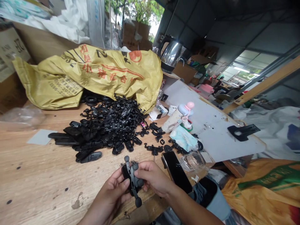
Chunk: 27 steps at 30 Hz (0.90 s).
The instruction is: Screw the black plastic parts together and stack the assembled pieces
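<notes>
A black and grey plastic part (133,181) with round-tipped arms is held over the front of the wooden table (47,175). My left hand (116,189) grips it from the left, with the thumb on its middle. From the right, my right hand (152,176) pinches it, thumb near a round knob. Some of the fingers are hidden behind the part. Beyond my hands lies a large heap of black plastic parts (114,122), with longer flat black pieces (67,137) at its left side.
A yellow sack (105,75) lies behind the heap. To the right are a phone (177,172), a clear cup (192,161), a bottle (172,122), a blue-white packet (184,137) and small black parts (153,149). A kettle (170,53) stands farther back.
</notes>
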Tool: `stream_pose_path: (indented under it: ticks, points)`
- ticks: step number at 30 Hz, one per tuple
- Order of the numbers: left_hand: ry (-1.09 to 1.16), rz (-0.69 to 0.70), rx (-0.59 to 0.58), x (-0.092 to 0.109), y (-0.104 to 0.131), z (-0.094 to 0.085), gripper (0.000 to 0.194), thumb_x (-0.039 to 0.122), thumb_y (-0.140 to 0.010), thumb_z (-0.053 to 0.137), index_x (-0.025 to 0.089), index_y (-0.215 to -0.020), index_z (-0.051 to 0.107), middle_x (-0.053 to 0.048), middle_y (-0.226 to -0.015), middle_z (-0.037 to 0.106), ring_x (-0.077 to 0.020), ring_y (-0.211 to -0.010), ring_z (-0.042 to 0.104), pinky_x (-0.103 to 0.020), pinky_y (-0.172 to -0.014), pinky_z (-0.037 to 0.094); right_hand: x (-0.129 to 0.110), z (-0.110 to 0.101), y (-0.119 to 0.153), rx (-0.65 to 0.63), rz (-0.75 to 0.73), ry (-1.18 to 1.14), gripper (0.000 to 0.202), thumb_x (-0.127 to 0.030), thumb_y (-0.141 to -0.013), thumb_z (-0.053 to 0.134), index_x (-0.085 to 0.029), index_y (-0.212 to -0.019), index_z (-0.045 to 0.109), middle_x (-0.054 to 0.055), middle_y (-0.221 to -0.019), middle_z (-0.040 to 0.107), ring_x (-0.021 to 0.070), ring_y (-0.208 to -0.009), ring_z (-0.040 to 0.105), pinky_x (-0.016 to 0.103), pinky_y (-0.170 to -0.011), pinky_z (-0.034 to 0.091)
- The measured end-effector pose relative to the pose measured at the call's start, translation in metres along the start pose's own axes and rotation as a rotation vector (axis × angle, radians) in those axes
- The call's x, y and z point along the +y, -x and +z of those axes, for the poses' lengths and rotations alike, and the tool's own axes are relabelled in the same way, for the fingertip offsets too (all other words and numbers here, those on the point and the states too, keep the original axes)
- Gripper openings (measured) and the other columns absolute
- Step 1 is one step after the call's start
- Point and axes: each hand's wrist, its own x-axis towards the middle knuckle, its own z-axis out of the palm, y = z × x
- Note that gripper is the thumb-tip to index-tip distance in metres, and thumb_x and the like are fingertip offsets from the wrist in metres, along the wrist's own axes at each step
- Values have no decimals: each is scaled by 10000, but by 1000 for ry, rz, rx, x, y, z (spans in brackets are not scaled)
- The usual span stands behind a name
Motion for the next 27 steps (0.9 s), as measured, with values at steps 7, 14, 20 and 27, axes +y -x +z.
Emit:
stream_pose_path:
  ticks: [7,14,20,27]
  points:
    - [-46,13,-85,9,-1,-1,419,243,-771,585,223,-1185,525,-104,-1123,643,-237,-974,612,-301,-730,503,-5,-3,2,-56,54,-96,324,-371,-525,734,-120,-577,536,-59,-407,490,20,-312,387,136,-302,269]
    - [-45,-25,-89,13,-3,-4,396,213,-767,590,212,-1161,550,-93,-1053,673,-194,-855,650,-257,-673,518,-5,-5,1,-86,44,-54,321,-375,-539,725,-125,-557,526,-64,-390,488,19,-292,377,135,-295,274]
    - [-60,-35,-121,14,-1,-4,391,219,-766,589,238,-1156,561,-81,-1056,676,-202,-872,645,-277,-697,509,-6,-7,2,-97,42,-45,308,-363,-547,720,-130,-544,519,-61,-387,492,22,-294,385,132,-292,282]
    - [-199,36,-85,17,-9,-11,421,237,-723,639,229,-1141,583,-91,-1083,665,-200,-860,640,-250,-660,485,-7,-5,4,-111,11,-43,307,-381,-566,721,-114,-601,572,-48,-445,515,18,-318,383,137,-304,284]
